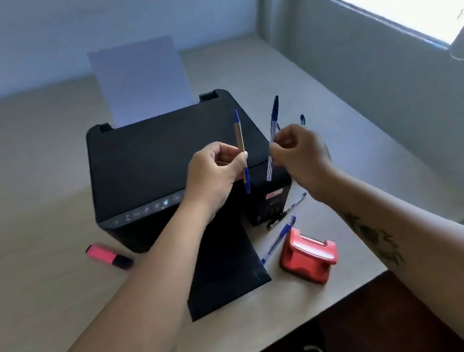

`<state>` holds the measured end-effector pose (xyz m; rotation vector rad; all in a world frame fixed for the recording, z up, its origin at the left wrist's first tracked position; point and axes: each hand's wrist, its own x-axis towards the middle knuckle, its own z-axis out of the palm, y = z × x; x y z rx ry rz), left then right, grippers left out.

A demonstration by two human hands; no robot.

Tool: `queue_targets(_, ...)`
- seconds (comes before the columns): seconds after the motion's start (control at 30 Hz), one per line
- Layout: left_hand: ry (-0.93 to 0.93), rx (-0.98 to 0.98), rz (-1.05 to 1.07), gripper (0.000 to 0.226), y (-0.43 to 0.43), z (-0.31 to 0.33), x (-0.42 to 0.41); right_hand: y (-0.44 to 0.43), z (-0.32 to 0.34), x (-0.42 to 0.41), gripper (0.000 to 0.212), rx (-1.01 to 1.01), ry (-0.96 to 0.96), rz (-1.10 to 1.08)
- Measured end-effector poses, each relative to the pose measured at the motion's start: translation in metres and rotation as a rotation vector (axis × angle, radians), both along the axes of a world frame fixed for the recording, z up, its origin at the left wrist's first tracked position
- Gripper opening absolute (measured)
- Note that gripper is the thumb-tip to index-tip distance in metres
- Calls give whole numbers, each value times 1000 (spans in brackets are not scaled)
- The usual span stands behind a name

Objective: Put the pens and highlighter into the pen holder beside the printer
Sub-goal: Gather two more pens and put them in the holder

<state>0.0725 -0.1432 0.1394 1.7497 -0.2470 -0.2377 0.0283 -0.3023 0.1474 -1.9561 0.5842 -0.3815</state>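
Pale desk (25, 179) fills the corner, with one black printer (160, 160) on it. Her left hand (215, 175) pinches one tan pen (241, 149) upright; her right hand (301, 158) is closed on one striped blue pen (273, 126). Two more pens lie beside the printer: a blue one (279, 238) and a black one (287, 211). One pink highlighter (109, 256) lies left, one red hole punch (308, 255) right. I can't make out the holder.

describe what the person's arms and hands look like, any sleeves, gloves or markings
Both forearms are bare, with no sleeves in view, and no gloves, rings or watch show on the left hand or right hand. The right forearm carries a dark tattoo.
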Motion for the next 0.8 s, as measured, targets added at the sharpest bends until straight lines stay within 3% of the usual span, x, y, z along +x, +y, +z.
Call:
queue_targets(0.23, -64, 101, 60, 14, -141, 2, 53, -140, -2, 50, 8, -22, 12, -72)
queue_targets(0.37, -85, 260, 134, 12, -201, -14, 79, -191, -29, 83, 7, 15, 77, -28)
queue_targets(0.53, -17, 451, 224, 14, -244, -48, 81, -214, -69, 99, 7, 77, 147, 43)
queue_targets(0.8, 64, 601, 269, 15, -257, -81, 82, -215, -109, 105, 8, 92, 251, 179)
